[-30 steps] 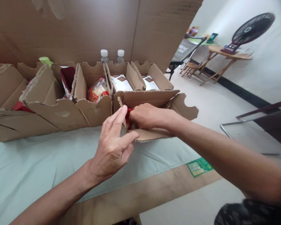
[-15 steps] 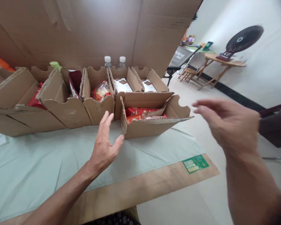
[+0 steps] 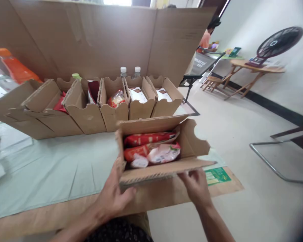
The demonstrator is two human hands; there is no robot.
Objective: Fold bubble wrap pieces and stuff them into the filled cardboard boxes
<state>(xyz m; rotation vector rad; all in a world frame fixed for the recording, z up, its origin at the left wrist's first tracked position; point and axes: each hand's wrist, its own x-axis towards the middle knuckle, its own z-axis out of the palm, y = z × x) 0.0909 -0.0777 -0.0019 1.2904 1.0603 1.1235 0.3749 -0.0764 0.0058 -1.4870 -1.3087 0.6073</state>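
Cardboard box (image 3: 166, 167) near the table edge (image 3: 53, 209): our left hand (image 3: 113, 196) grips its left end, our right hand (image 3: 197, 188) its front; uneven support could spill packets (image 3: 163, 153).

we hold a cardboard box (image 3: 156, 171) over the front edge of the cloth-covered table (image 3: 91, 161), our left hand (image 3: 113, 195) at its left end, our right hand (image 3: 195, 186) under its near side. red packets (image 3: 151, 138) and a pink-and-white packet (image 3: 164, 153) lie inside. beyond, we see open boxes (image 3: 114, 116) in a row, 2 white-capped bottles (image 3: 123, 70) and a fan (image 3: 284, 42).
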